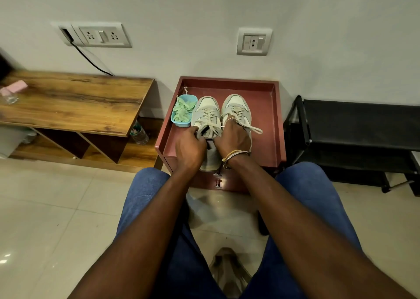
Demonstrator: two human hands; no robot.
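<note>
Two grey-and-cream sneakers stand side by side, toes to the wall, on a red-brown bedside cabinet (268, 121). My left hand (189, 147) grips the collar of the left sneaker (205, 112) at its opening. My right hand (234, 137), with bangles on the wrist, pinches a cream lace at the gap between the shoes and covers the rear of the right sneaker (236, 106). One loose lace end (255, 129) trails to the right over the cabinet top. A small blue tub (184, 110) holding pale green laces sits just left of the left sneaker.
A low wooden table (75, 101) with a glass and a pink item stands left; a plastic bottle (139, 134) lies between it and the cabinet. A black rack (354, 126) is at right. Wall sockets sit above. My jeans-clad knees frame the tiled floor.
</note>
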